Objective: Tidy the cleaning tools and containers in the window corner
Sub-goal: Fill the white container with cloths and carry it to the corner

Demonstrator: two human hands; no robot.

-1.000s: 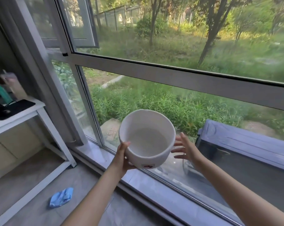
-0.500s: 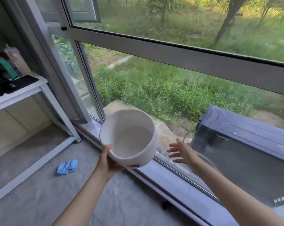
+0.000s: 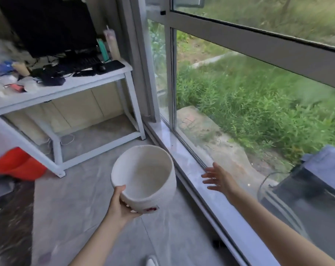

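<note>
A white round bucket (image 3: 143, 175) with a small red mark near its base hangs tilted above the grey floor, its mouth facing me and its inside bare. My left hand (image 3: 122, 203) grips it at the lower rim, thumb inside. My right hand (image 3: 217, 178) is apart from the bucket, to its right, fingers spread and straight, hovering over the window sill (image 3: 184, 150) and holding nothing.
A white metal table (image 3: 70, 87) at the left carries a monitor, keyboard, mouse, bottles and clutter. An orange container (image 3: 18, 166) sits at the left edge by the table leg. Large window panes run along the right; a dark box is outside.
The view has swung left and down. My left hand has carried the bucket down and away from the window. The right hand stays off the bucket. The blue cloth is out of sight.
</note>
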